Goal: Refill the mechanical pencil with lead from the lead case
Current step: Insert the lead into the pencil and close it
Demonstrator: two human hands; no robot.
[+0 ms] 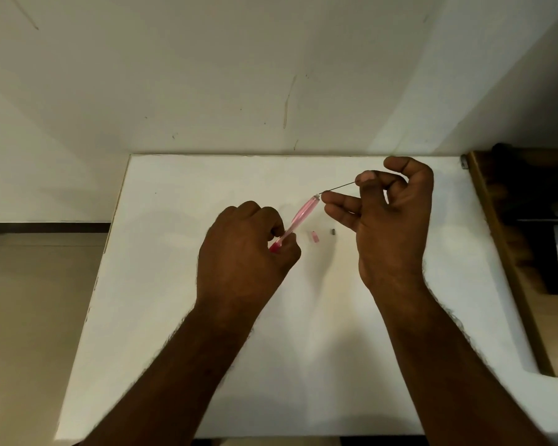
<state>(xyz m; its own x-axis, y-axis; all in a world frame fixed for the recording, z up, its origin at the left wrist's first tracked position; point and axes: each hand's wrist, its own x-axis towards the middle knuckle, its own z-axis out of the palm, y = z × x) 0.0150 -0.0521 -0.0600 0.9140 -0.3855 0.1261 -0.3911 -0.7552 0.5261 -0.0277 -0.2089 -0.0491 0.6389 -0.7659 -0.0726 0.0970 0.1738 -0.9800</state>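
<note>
White table (174,317), lower half of the frame: two bare forearms reach in from the bottom edge. Left hand (242,252), centre: fist clenched around the lower end of a pink mechanical pencil (303,214), open end tilted up and right. Small pink cap (314,237) and dark small piece (333,232) lie on the table between the hands. Right hand (390,220), right of centre: thumb and forefinger pinch a thin lead (339,187), its tip at the pencil's open end. White wall (207,75), upper frame.
</note>
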